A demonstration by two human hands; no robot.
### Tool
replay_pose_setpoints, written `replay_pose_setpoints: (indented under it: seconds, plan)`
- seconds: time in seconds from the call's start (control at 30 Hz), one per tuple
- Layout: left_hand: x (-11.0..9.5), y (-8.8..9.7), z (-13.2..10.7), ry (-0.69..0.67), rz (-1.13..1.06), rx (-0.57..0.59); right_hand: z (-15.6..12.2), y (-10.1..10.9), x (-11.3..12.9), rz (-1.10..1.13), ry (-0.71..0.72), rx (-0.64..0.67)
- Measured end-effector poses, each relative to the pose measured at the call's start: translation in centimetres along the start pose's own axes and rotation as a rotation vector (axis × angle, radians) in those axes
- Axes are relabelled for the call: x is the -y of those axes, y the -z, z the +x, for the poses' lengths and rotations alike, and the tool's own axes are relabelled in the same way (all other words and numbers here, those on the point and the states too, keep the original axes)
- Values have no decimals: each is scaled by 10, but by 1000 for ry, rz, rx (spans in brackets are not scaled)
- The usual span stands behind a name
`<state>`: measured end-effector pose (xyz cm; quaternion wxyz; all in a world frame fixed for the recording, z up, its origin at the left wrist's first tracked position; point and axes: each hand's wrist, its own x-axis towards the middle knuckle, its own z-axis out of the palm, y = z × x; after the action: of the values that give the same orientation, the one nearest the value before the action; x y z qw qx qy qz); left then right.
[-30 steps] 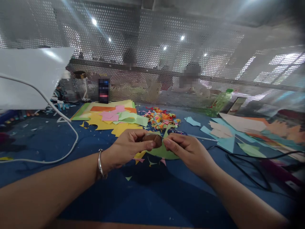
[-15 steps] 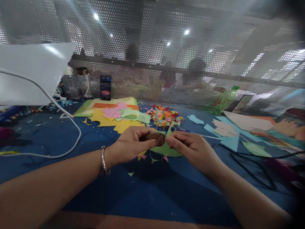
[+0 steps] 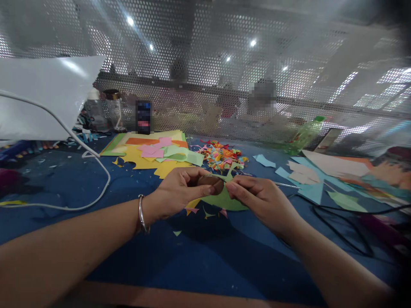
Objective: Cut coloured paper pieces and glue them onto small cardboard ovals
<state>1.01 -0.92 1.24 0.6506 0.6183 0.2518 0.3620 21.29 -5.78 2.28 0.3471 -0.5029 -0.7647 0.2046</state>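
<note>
My left hand (image 3: 181, 190) is closed around a rounded brown object (image 3: 210, 183), gripped between thumb and fingers; its kind is unclear. A bit of green paper (image 3: 233, 171) sticks up between the two hands, along the top of the brown object. My right hand (image 3: 257, 194) is closed in a pinch close to that object's right side. A thin metal rod (image 3: 287, 185) runs out to the right from behind my right hand, apparently held in it. Below the hands lies a larger green paper piece (image 3: 229, 202), partly hidden, with small paper scraps (image 3: 210, 214) around it.
Behind the hands are yellow paper sheets (image 3: 141, 158) and a heap of small colourful folded paper bits (image 3: 223, 156). Blue and pale paper (image 3: 311, 190) lies right, near a black cable (image 3: 340, 231). A white cable (image 3: 104, 188) curves left. A perforated screen (image 3: 205, 55) stands behind.
The green paper bit between my hands has shifted slightly, and more of it shows over the brown object. Both hands stay almost in place, and the view has moved a little.
</note>
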Motion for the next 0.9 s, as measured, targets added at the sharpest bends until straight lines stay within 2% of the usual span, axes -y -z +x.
replay_pose_setpoints:
  seconds: [0.3, 0.63, 0.9]
  plan:
    - [0, 0, -1, 16, -49, 20, 0, -2, -1, 19, -3, 9]
    - [4, 4, 0, -23, 55, 29, 0, -1, -1, 8, -2, 14]
    - [2, 3, -3, 28, -8, 58, -1, -1, 1, 39, -8, 44]
